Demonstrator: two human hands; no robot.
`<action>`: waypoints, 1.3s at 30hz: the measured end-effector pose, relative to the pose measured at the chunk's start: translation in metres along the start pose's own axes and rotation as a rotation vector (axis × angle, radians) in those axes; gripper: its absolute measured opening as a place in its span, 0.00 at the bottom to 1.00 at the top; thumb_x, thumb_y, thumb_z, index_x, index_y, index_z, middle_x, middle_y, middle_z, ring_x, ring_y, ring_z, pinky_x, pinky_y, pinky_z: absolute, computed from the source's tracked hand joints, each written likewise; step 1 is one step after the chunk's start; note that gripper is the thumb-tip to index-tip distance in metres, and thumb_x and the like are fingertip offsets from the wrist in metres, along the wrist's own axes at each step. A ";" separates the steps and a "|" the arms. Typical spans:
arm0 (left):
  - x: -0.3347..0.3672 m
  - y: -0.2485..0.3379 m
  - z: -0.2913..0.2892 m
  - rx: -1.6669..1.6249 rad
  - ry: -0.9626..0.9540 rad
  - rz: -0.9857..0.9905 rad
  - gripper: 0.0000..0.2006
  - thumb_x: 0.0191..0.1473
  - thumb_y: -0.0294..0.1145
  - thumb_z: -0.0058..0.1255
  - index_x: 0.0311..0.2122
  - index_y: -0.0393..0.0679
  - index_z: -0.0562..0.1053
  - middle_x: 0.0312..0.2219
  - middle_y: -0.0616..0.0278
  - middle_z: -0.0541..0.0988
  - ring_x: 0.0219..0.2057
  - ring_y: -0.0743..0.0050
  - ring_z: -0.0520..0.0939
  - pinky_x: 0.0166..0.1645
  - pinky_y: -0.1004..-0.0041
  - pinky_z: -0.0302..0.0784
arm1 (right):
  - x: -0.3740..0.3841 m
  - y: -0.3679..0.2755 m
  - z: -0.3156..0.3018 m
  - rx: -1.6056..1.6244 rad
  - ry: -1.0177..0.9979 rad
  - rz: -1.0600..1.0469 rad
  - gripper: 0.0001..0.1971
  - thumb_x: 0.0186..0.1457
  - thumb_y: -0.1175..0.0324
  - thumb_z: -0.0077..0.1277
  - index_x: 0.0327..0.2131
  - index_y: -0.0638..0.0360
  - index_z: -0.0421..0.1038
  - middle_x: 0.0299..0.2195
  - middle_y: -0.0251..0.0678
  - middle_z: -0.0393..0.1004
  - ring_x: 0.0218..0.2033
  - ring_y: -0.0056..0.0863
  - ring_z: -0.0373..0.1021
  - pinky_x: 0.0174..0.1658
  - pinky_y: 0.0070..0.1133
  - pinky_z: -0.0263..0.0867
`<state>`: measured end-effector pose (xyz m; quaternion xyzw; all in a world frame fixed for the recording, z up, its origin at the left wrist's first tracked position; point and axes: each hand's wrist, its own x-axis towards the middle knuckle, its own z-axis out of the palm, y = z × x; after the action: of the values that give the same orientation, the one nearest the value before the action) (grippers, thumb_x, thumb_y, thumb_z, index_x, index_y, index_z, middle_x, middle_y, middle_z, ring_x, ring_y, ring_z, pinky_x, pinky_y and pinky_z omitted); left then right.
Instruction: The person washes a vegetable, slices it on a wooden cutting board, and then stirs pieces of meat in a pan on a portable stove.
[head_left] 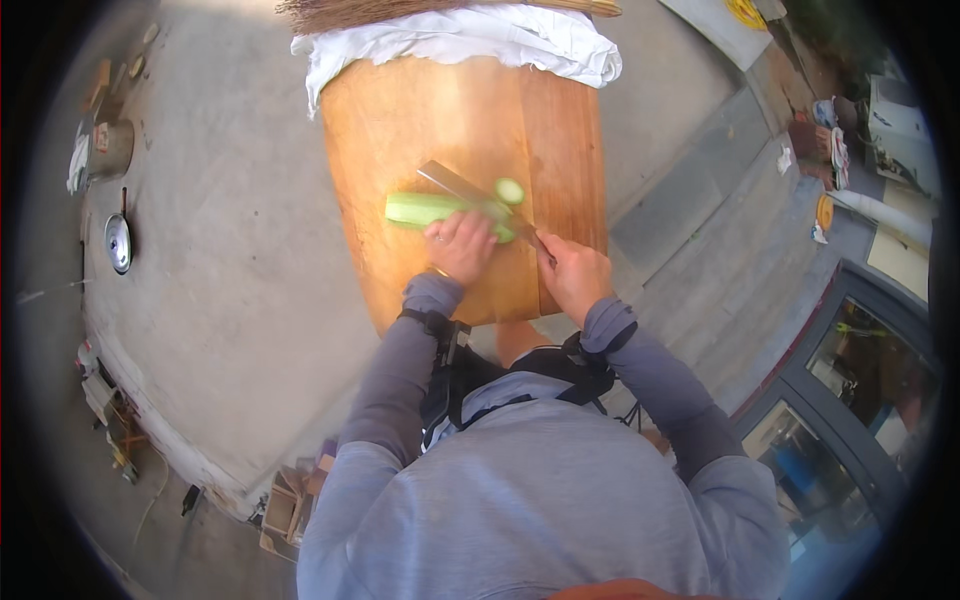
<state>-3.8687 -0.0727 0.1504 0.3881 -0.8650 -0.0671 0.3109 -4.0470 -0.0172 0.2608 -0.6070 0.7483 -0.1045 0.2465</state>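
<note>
On the wooden desk (365, 110), the half-closed left hand (462, 247) braces the green gourd (412, 207), the closed right hand (578, 278) grips the knife (453, 183); slicing appears underway, the next cut requiring left-hand clearance.

Shows smooth, faintly glossy wood in the board (430, 120), smooth metal in the cleaver (462, 186) and sleek skin on the green vegetable (418, 208) near the centre, with rough straw-like bristles (360, 12) and matt, crumpled white cloth (460, 38) at twelve o'clock, and shiny metal on the round pan (118, 245) at nine.
</note>
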 end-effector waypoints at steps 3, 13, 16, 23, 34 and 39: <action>-0.007 -0.002 -0.006 0.026 -0.046 -0.056 0.14 0.39 0.36 0.57 0.36 0.52 0.74 0.36 0.68 0.73 0.43 0.70 0.70 0.43 0.65 0.60 | -0.025 -0.018 -0.030 0.027 0.004 -0.010 0.10 0.49 0.68 0.49 0.37 0.53 0.72 0.25 0.41 0.74 0.24 0.43 0.71 0.28 0.35 0.66; -0.002 -0.002 0.005 -0.031 0.028 0.002 0.17 0.38 0.36 0.57 0.37 0.47 0.71 0.36 0.62 0.72 0.43 0.60 0.69 0.44 0.59 0.59 | 0.000 -0.001 0.001 0.016 0.013 -0.016 0.10 0.50 0.66 0.49 0.37 0.53 0.72 0.24 0.41 0.74 0.25 0.42 0.71 0.28 0.36 0.66; -0.007 -0.001 0.000 -0.012 0.023 -0.067 0.15 0.38 0.36 0.59 0.35 0.50 0.72 0.37 0.65 0.72 0.43 0.66 0.71 0.43 0.63 0.61 | -0.024 -0.017 -0.029 0.017 -0.026 0.010 0.09 0.50 0.66 0.49 0.37 0.52 0.72 0.24 0.40 0.74 0.25 0.42 0.71 0.27 0.36 0.66; -0.004 0.002 0.001 -0.026 0.004 -0.040 0.17 0.38 0.36 0.58 0.37 0.47 0.71 0.39 0.62 0.71 0.43 0.63 0.70 0.44 0.62 0.59 | 0.000 -0.002 0.002 -0.088 -0.064 0.015 0.07 0.51 0.66 0.49 0.35 0.51 0.72 0.22 0.42 0.73 0.24 0.44 0.70 0.27 0.37 0.65; -0.016 -0.006 0.006 -0.012 0.001 -0.042 0.16 0.39 0.35 0.56 0.37 0.45 0.70 0.38 0.56 0.70 0.42 0.57 0.69 0.43 0.58 0.58 | -0.028 -0.016 -0.034 -0.026 -0.068 0.038 0.09 0.50 0.66 0.48 0.36 0.52 0.72 0.22 0.42 0.73 0.24 0.43 0.71 0.26 0.37 0.65; -0.005 0.000 0.008 -0.085 0.037 -0.024 0.15 0.40 0.35 0.56 0.36 0.45 0.70 0.38 0.56 0.70 0.42 0.55 0.69 0.44 0.58 0.58 | 0.006 0.001 0.011 -0.004 0.048 -0.019 0.09 0.50 0.67 0.49 0.35 0.52 0.72 0.23 0.41 0.74 0.23 0.42 0.71 0.26 0.35 0.65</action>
<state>-3.8711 -0.0698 0.1419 0.3859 -0.8508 -0.1004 0.3422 -4.0432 -0.0215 0.2495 -0.6120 0.7483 -0.1197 0.2262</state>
